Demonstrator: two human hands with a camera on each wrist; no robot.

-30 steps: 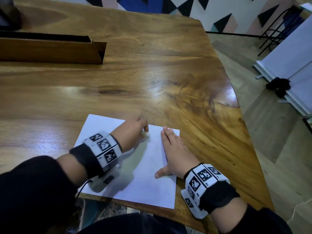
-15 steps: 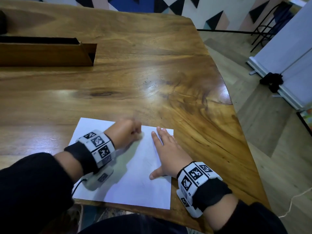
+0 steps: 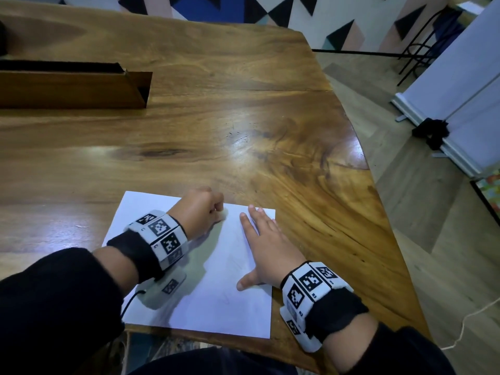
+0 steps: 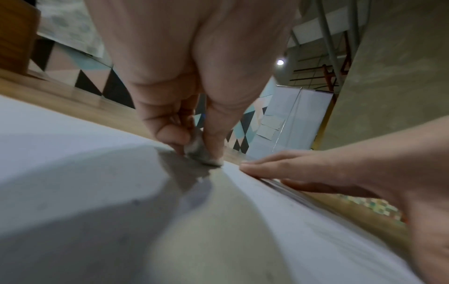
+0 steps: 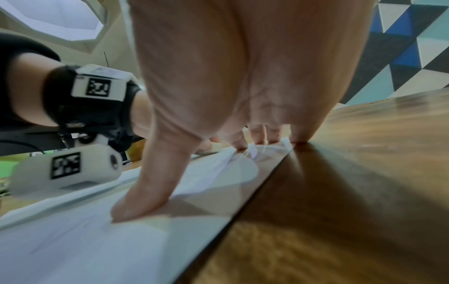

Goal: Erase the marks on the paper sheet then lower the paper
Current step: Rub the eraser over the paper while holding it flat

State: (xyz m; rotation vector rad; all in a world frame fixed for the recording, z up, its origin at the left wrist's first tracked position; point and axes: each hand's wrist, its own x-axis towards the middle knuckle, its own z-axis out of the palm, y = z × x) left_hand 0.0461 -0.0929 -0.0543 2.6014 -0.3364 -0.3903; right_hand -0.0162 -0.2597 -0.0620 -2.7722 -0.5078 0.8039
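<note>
Left hand, pinching the eraser, has shifted back and forth along the far edge of the paper sheet over the last second while the right hand stays spread flat on it, so erasing is likely still underway.

the eraser is mostly buried in the left hand grip; only a grey, smudged tip shows in the left wrist view, and the head view gives just a pale blur at the fingertips. the marks on the paper sheet are too faint to read. the sheet's near left corner sits under the left wrist. the wooden holder at 10 o'clock on the desk runs off the left edge.
</note>
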